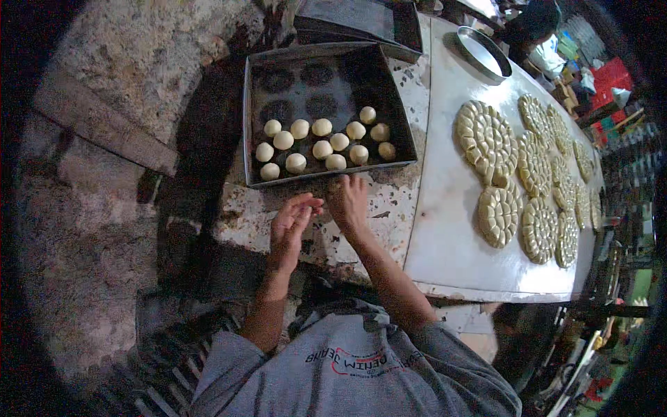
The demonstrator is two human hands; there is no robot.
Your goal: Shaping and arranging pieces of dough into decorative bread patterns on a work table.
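Note:
A dark square baking pan (248, 118) lies in front of me. Several round, pale dough balls (322, 127) sit in its near half, spaced unevenly. Just below the pan's near rim, my left hand (292, 224) hovers with its palm turned inward and fingers loosely bent and apart, nothing visible in it. Beside it, my right hand (349, 203) reaches to the near rim, back of the hand up. Its fingertips point toward the pan, and the space under the palm is hidden, so I cannot see whether it covers anything.
On the white table (445, 243) to the right lie several large, flat, scored dough rounds (486, 142). A round metal pan (484, 54) stands at the far edge. More dark trays (358, 21) sit behind the square pan. Another person (538, 24) is at the far right.

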